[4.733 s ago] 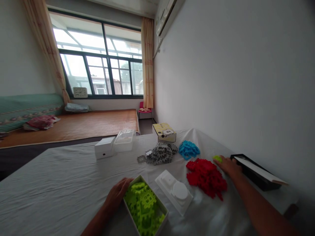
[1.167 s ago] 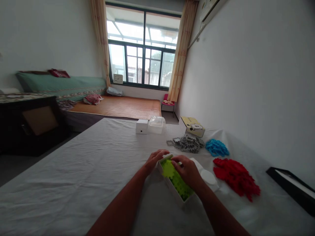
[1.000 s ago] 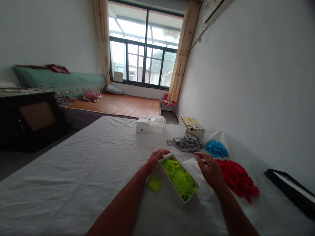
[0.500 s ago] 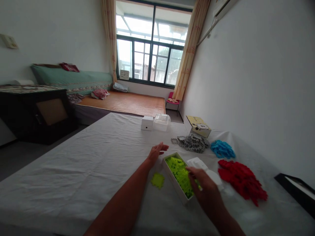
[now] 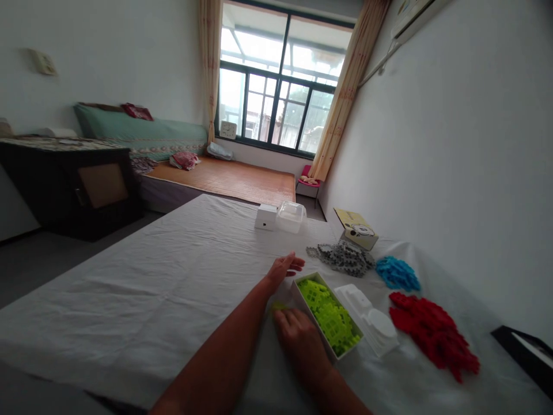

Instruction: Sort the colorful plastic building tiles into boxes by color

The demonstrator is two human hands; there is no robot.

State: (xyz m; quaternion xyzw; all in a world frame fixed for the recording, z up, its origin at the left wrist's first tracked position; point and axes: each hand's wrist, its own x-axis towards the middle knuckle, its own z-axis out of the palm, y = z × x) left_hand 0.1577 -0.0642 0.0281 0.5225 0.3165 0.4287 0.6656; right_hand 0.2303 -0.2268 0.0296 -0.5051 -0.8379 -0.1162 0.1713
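1. Left hand [image 5: 285, 268], right hand [image 5: 298, 334]: two.
2. Loose green piece [image 5: 277, 305]: one.
3. Gray pile [image 5: 344, 257], blue pile [image 5: 396, 273], red pile [image 5: 433, 329]: three.
4. Long box [image 5: 349, 349], yellow box [image 5: 358, 227], small white box [image 5: 265, 218], black box [image 5: 517, 353]: four.
5. Boxed green pieces [image 5: 329, 314]: overlapping, uncountable.
6. White tray [image 5: 367, 319], clear tub [image 5: 291, 217]: one each.

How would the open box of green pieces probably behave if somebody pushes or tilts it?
The open box would probably slide rather than roll, having straight sides. Tilted far, it might spill, since the green pieces lie heaped near its rim.
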